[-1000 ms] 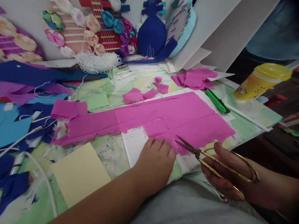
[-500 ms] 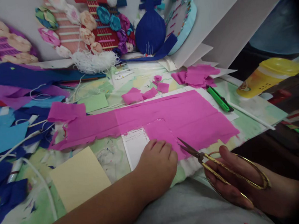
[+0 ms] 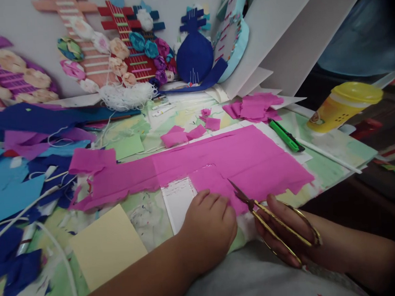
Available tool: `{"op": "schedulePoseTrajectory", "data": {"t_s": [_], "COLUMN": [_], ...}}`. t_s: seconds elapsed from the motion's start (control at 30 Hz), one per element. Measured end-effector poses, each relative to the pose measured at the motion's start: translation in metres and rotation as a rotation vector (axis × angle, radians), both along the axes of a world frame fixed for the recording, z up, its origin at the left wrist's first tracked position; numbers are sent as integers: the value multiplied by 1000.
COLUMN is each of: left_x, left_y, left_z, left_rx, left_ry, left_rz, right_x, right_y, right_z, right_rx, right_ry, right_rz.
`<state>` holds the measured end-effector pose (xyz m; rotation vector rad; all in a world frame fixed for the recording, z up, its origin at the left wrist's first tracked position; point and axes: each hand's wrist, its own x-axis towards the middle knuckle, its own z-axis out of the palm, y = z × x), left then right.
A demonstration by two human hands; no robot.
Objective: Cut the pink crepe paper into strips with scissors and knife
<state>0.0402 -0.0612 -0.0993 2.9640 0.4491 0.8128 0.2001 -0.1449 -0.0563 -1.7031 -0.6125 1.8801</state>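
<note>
A long sheet of pink crepe paper point(image 3: 251, 163) lies over a white board point(image 3: 180, 204), whose bare part shows by my left wrist. My left hand point(image 3: 210, 227) rests at the near edge of this sheet, its fingers curled on the pink paper and its thumb hidden. In my right hand point(image 3: 284, 231) is a pair of gold-handled scissors point(image 3: 251, 205). The fingers go through the handle loops, and the dark blades point up and left over the pink paper, just right of my left hand. A cut or fold line runs across the sheet near the blade tips.
A yellow paper square point(image 3: 108, 245) lies left of my left forearm. Beyond the pink sheet are a green utility knife point(image 3: 286, 136), pink scraps point(image 3: 258, 106) and a yellow cup point(image 3: 346, 106). Blue paper point(image 3: 17, 192) and white cords crowd the left; decorated paper instruments point(image 3: 194, 55) stand behind.
My right hand has brought the scissors left, closer to my left hand. My left hand stays on the pink paper. The view has shifted slightly.
</note>
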Motion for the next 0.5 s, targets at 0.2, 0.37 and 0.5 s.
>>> {"op": "schedulePoseTrajectory", "data": {"t_s": [0.2,0.37,0.5], "left_x": [-2,-2,-1], "left_y": [1,0,0], "left_z": [-2,-2,-1], "left_rx": [12,23,21], "left_ry": [20,-6,-21], "left_rz": [9,2,-6], "right_x": [1,5,3], "right_y": [2,-18,-16], "right_z": [-8,-21,-12], "right_rx": [115,178,111], "right_ry": [-168,-133,-25], "right_rz": [109,-49,-120]}}
